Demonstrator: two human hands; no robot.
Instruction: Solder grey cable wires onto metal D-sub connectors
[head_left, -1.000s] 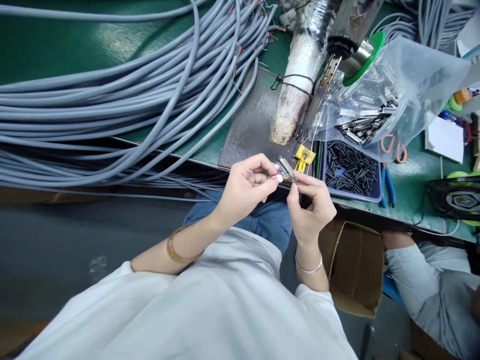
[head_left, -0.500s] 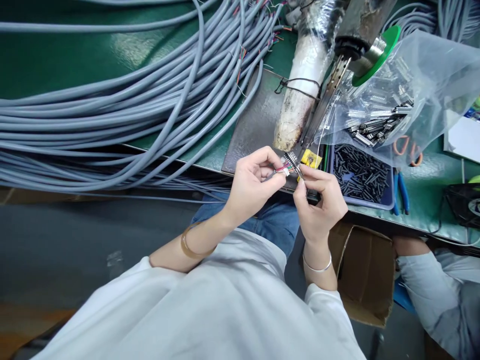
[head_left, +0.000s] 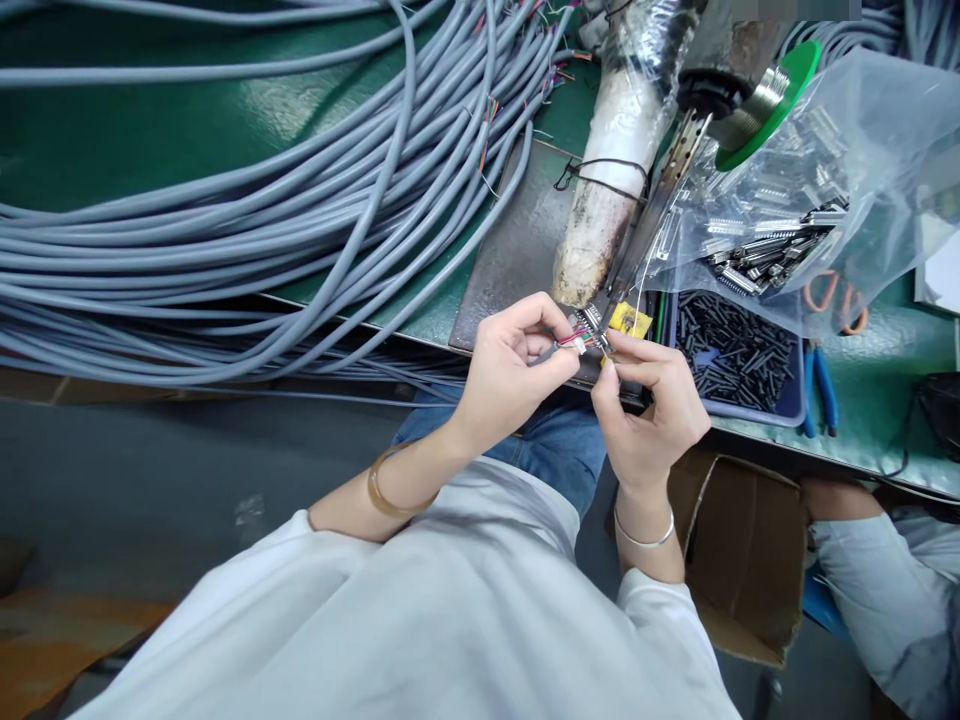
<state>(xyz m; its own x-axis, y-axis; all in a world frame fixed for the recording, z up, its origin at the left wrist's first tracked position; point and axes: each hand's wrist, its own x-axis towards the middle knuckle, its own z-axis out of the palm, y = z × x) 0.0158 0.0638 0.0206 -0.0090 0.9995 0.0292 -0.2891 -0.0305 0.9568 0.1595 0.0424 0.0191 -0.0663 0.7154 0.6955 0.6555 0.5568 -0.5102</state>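
My left hand [head_left: 517, 360] is closed in a pinch on the thin coloured wires [head_left: 574, 340], with a small whitish bit at its fingertips. These wires run to a small metal multi-pin connector [head_left: 591, 322] at the edge of the dark plate. The thumb and fingers of my right hand [head_left: 646, 395] pinch the connector's near end, which they partly hide. Just above the connector comes down the lower end of a soldering iron [head_left: 660, 200]; I cannot tell whether its tip touches. A yellow piece [head_left: 630, 320] lies beside my right fingertips.
Grey cables [head_left: 300, 220] cover the left of the bench. A wrapped white tube [head_left: 592, 220] and a solder spool [head_left: 772, 110] stand above. At right are a bag of connectors [head_left: 780, 240], a blue tray [head_left: 795, 390], pliers [head_left: 821, 390], a carton [head_left: 750, 540] and another person's sleeve [head_left: 877, 590].
The whole view has shifted slightly, so things appear a little further right. Both hands keep their pinches; my right fingertips sit slightly lower against the connector, more of which shows.
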